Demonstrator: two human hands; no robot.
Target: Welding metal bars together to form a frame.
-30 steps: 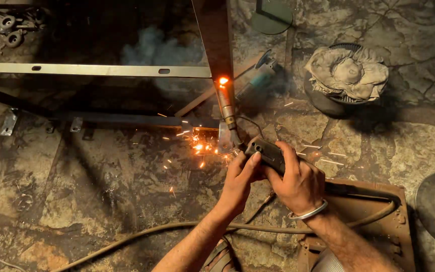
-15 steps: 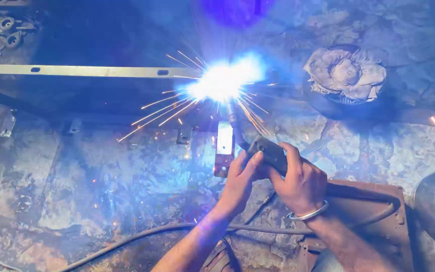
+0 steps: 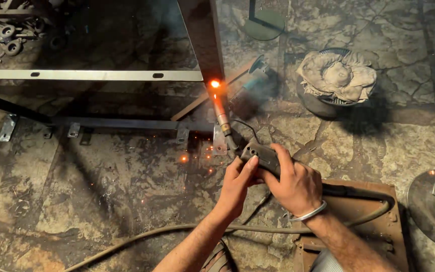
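Head view: floor-level welding work, seen from above.
Electrode holder (image 3: 260, 155): dark-handled, low over the stone floor (image 3: 127, 201), its rod (image 3: 221, 113) angled up and away to a glowing orange tip.
Weld point (image 3: 215, 83): at the foot of the dark upright post (image 3: 202, 35), where it meets the pale slotted rail (image 3: 86, 75); no bright arc visible, only a glow and a few sparks scattered on the floor below.
Right hand (image 3: 295, 184): closed round the holder's handle, a metal bangle (image 3: 308, 213) on the wrist.
Left hand (image 3: 237, 184): fingers curled against the front of the holder, steadying it; thumb up along the side.
Cable (image 3: 177, 230): runs from the holder back across the floor under the forearms.
Frame: a dark bar (image 3: 127, 123) with small tabs lies parallel below the rail.
Surroundings: angle grinder (image 3: 252, 80) just beyond the post; a cloth-covered round tub (image 3: 336, 75) to the right; a rusty plate (image 3: 368, 221) under the right forearm.
Step, as judged: a tack at the post-to-rail joint, arc apparently broken.
Next move calls for: a steady two-handed aim to bring the rod tip onto the joint again without sticking.
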